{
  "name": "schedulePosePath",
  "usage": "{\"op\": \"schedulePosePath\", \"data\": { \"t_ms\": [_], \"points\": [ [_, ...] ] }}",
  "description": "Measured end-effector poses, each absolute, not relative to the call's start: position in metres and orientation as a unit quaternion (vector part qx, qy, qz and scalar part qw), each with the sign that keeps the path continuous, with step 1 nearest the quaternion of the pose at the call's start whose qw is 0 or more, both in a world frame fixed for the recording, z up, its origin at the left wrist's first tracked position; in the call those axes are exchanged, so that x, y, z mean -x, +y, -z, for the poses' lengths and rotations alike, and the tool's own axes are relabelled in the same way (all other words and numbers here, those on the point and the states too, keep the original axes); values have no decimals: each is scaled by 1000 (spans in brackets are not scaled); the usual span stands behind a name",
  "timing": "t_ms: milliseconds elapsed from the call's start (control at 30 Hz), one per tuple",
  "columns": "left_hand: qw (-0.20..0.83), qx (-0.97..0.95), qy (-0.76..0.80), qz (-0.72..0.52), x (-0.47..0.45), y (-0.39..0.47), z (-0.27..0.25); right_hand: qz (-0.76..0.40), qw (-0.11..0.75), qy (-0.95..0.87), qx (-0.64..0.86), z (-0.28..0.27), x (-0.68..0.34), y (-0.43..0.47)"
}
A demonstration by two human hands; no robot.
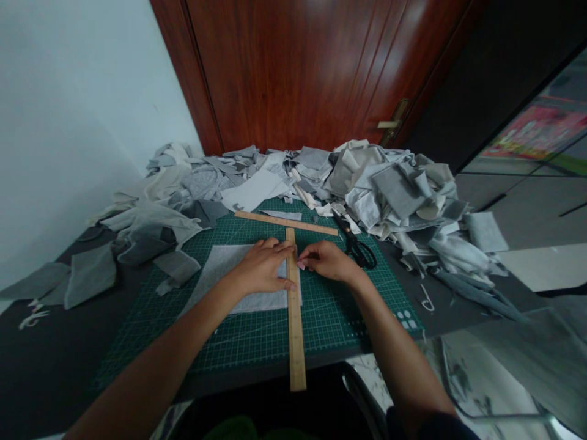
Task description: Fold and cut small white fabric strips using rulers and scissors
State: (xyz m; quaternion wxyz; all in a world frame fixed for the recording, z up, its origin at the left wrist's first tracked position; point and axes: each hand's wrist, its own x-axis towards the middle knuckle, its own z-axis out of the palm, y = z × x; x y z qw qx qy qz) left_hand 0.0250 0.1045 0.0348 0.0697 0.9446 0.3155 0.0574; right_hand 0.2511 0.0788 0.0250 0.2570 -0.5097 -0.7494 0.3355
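Green cutting mat (348, 305) covered the worktop; on it the left hand (261, 269) pressed flat, unclenched, on grey fabric (229, 269), just left of the wooden ruler (296, 324), whose long axis ran toward the person; right hand (328, 261) pinched its edge.

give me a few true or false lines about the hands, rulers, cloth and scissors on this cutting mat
1. The left hand presses on a grey cloth piece beside the wooden ruler. True.
2. The right hand holds the scissors. False: the scissors lie on the green cutting mat, apart from that hand, which rests at the ruler's edge.
3. A second ruler lies across the far end of the first. True.
4. The cutting mat is red. False: it is green with a grid.
5. Fabric scraps are piled behind the mat. True.
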Motion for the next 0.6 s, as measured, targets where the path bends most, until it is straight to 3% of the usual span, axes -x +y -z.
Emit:
{"op": "schedulePosePath", "data": {
  "t_ms": [367,600],
  "points": [
    [53,-947,310,-69,-25,106,-34,-310,235,-757,524,-31,-243,69],
    [42,-948,307,-64,-26,101,-41,-296,276,-747,528,-22,-236,39]
  ]
}}
